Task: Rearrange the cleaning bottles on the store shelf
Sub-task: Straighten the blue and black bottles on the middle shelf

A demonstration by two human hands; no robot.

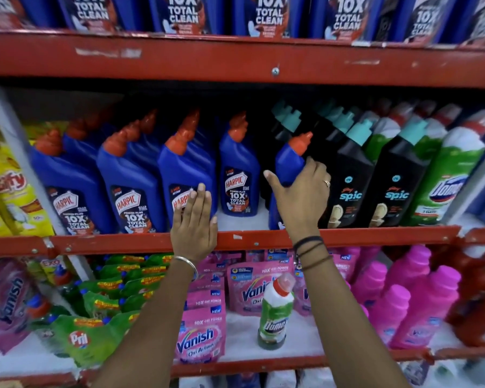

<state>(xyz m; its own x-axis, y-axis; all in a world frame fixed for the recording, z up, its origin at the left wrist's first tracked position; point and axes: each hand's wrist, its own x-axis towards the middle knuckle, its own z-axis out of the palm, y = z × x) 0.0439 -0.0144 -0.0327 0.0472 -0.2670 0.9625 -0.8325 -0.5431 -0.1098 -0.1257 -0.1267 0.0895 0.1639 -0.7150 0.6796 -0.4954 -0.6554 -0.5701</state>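
Two bare forearms reach up from the bottom edge toward the middle shelf [140, 242], a red metal ledge with a white deck. On the left wrist sits a silver bangle [188, 266]; thin dark bands [310, 252] circle the right wrist. Left hand [193, 222] is flat and unclenched, fingers together, its fingertips [200, 189] pressed against the label of a blue Harpic bottle [184, 175] that stands third in the front row of blue orange-capped bottles; it grips nothing. Right hand [301, 194] is wrapped around the body of another blue Harpic bottle [289, 163], thumb spread to the left, a ring on one finger; this bottle tilts to the right, its orange cap touching or nearly touching the black Spic bottles [347, 175] with teal caps just beside it. Between the two hands a smaller Harpic bottle [238, 169] stands upright farther back, with bare white deck in front of it. Right of the Spic bottles stand green-and-white Domex bottles [448, 175]. Yellow packets [9, 186] fill the far left. On the shelf below, a single Domex bottle [275, 312] stands upright between the forearms, beside pink Vanish pouches [200, 331], green Pril pouches [87, 331] and pink bottles [420, 301]. Larger Harpic bottles [179, 12] line the top shelf.
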